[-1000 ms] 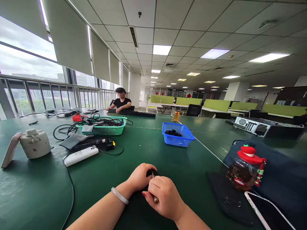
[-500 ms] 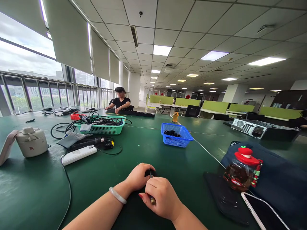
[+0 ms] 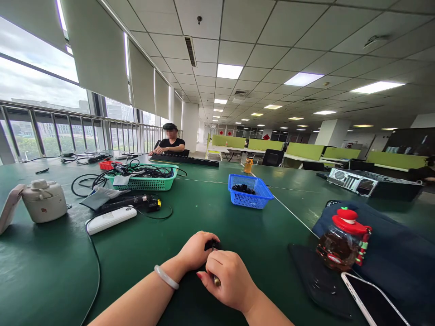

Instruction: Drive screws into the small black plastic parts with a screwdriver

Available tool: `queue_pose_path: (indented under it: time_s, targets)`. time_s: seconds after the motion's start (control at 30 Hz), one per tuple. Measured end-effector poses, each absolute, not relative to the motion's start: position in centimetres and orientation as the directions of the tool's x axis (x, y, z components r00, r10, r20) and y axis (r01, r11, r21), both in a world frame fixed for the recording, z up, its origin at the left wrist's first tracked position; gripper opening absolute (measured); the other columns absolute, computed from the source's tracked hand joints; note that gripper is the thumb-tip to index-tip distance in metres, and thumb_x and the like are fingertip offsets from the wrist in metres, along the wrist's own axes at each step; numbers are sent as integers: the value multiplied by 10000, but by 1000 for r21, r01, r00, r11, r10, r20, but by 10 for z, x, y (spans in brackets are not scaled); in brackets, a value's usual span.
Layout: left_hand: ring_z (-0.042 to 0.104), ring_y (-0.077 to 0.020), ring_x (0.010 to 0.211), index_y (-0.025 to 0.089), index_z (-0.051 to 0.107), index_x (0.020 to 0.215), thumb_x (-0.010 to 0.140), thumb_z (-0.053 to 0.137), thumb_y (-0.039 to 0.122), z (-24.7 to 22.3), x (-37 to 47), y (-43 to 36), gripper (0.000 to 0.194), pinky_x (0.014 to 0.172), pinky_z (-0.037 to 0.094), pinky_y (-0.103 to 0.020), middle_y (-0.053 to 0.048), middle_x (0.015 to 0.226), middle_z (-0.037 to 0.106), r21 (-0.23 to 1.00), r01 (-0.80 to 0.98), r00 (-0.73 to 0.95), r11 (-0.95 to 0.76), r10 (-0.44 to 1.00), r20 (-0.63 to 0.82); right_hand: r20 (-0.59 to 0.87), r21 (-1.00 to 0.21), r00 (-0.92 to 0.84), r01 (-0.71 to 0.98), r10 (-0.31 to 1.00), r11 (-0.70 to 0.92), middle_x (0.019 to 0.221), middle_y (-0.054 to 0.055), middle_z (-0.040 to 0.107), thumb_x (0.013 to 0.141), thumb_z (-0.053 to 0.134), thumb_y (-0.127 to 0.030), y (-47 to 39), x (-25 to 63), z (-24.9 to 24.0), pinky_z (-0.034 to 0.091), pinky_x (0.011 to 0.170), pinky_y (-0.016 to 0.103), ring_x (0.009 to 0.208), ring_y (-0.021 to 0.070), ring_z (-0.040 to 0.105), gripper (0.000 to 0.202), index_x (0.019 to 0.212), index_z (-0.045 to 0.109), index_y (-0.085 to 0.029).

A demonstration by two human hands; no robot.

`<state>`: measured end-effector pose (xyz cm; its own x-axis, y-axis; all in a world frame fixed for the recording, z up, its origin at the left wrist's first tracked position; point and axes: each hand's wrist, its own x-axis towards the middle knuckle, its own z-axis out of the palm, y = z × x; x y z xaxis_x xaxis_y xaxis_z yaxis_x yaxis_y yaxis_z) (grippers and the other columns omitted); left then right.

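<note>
Found left hand (image 3: 198,250) with fingers curled closely round a small black part (image 3: 209,244), identity unclear, mostly hidden within the grasp. Found right hand (image 3: 231,280) clenched about a tool (image 3: 216,281), with a brass-coloured end beside the thumb and a sliver of shaft towards the part; unable to confirm contact. Noted blue basket (image 3: 248,201) of black pieces (image 3: 243,189) ahead of the fingertips, slightly right; green basket (image 3: 149,184) farther off, left.
</note>
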<state>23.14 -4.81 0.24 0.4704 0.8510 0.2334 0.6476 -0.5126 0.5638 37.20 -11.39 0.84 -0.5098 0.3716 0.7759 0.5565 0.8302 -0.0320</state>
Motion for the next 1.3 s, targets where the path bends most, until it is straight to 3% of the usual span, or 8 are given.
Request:
queue_pose_path:
  time_s: [1.3]
  targets:
    - [585,-193,985,238,690,1009,725,550,158,-1,231,-46,327,909,439,-312,4,1028,706,571,642,467,-512,851,240,801,16,-502,564,327,826,542,-14,451,952,403,-286,-118,371,11,254,502,268,503,111,380,413,553,444,-190]
